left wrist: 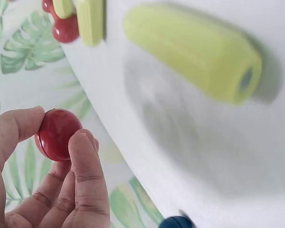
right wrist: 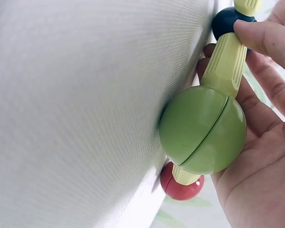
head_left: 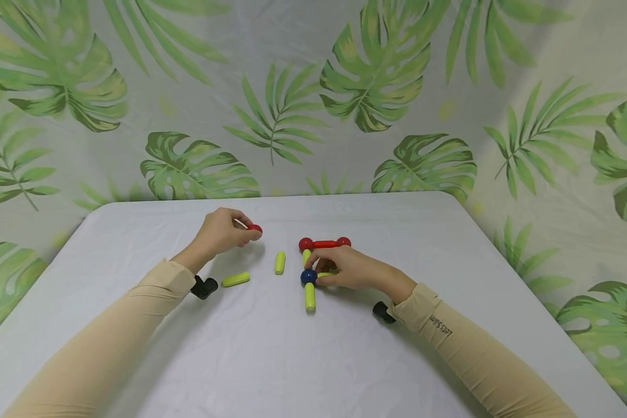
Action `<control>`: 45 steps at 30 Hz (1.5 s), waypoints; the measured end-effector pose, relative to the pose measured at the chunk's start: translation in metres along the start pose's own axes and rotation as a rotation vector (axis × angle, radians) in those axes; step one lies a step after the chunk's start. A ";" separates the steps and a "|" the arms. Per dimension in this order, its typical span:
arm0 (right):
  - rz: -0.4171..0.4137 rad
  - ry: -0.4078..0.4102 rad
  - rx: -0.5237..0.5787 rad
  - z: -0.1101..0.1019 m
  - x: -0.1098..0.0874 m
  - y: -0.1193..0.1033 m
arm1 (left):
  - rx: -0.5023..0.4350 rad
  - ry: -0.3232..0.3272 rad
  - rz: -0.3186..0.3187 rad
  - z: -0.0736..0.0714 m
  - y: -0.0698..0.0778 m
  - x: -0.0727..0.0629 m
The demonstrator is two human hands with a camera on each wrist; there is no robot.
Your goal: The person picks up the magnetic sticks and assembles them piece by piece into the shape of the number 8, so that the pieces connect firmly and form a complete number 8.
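Left-hand fingers (left wrist: 89, 173), red ball (left wrist: 59, 135) between their tips

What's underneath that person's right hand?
Under the right hand, the right wrist view shows a green ball and part of a yellow rod; whatever its palm covers cannot be seen.

Tally over the three views stood at three red balls (head_left: 305, 244), two blue balls (head_left: 309, 277) (one showed only in the left wrist view, near 6 o'clock), one green ball (right wrist: 202, 130), one red rod (head_left: 324, 244), six yellow-green rods (head_left: 280, 263), two hands (head_left: 227, 228), two black wrist pieces (head_left: 205, 288) and one white table (head_left: 292, 360).
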State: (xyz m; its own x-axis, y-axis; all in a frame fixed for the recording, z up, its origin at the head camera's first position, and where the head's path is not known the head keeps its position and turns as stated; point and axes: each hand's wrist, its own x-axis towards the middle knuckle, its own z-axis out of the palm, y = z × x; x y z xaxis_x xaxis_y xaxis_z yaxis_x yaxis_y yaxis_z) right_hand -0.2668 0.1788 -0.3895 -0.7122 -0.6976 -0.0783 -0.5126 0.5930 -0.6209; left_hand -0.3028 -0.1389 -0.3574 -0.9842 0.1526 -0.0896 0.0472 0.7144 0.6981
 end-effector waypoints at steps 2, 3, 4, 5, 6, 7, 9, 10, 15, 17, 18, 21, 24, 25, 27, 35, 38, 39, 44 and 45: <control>-0.001 -0.001 -0.003 0.000 0.000 0.000 | -0.019 -0.012 0.005 0.002 0.004 -0.009; 0.000 -0.001 -0.003 -0.001 0.000 0.000 | -0.027 -0.019 0.009 0.004 0.005 -0.013; 0.001 -0.003 -0.003 -0.001 0.000 0.000 | -0.036 -0.027 0.014 0.006 0.007 -0.017; 0.001 -0.003 -0.002 -0.001 0.000 0.000 | -0.042 -0.034 0.019 0.008 0.008 -0.021; 0.001 -0.004 -0.001 -0.001 0.000 0.000 | -0.050 -0.042 0.026 0.010 0.010 -0.026; 0.001 -0.004 0.000 -0.001 0.000 0.000 | -0.059 -0.049 0.033 0.012 0.011 -0.030; 0.000 -0.003 0.003 -0.001 0.000 0.001 | -0.085 -0.060 0.054 0.018 0.013 -0.037; 0.000 -0.003 0.004 0.000 -0.001 0.001 | -0.097 -0.064 0.066 0.021 0.014 -0.041; 0.009 0.002 0.008 0.000 -0.001 0.002 | -0.136 -0.097 0.118 0.041 0.017 -0.058; 0.008 0.003 0.009 0.000 0.000 0.002 | -0.141 -0.112 0.130 0.048 0.017 -0.065; 0.007 0.003 0.009 0.000 0.000 0.002 | -0.148 -0.120 0.136 0.052 0.018 -0.069; 0.003 0.004 0.011 -0.001 0.000 0.002 | -0.173 -0.151 0.148 0.061 0.019 -0.078; 0.001 0.005 0.010 -0.001 0.001 0.003 | -0.213 -0.195 0.159 0.069 0.021 -0.085; 0.001 0.006 0.009 -0.002 0.001 0.003 | -0.226 -0.213 0.163 0.071 0.021 -0.087; 0.001 0.006 0.007 -0.001 0.001 0.003 | -0.250 -0.246 0.166 0.075 0.021 -0.091; 0.019 0.014 0.006 0.002 -0.002 0.001 | -0.285 -0.335 0.172 0.092 0.020 -0.104; 0.017 0.017 0.002 0.002 -0.002 0.001 | -0.290 -0.337 0.173 0.094 0.022 -0.107; 0.013 0.018 0.000 0.002 -0.002 0.001 | -0.295 -0.336 0.172 0.095 0.023 -0.108; -0.007 0.022 -0.006 0.002 -0.002 0.001 | -0.323 -0.334 0.166 0.098 0.026 -0.110; -0.010 0.023 -0.008 0.002 -0.002 0.001 | -0.325 -0.332 0.166 0.099 0.027 -0.110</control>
State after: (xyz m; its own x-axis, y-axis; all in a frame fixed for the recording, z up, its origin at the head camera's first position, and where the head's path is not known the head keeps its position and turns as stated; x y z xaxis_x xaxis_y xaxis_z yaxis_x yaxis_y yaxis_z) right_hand -0.2650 0.1801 -0.3917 -0.7178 -0.6941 -0.0544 -0.5236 0.5896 -0.6150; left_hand -0.1766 -0.0692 -0.3989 -0.8581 0.4931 -0.1431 0.0912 0.4206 0.9027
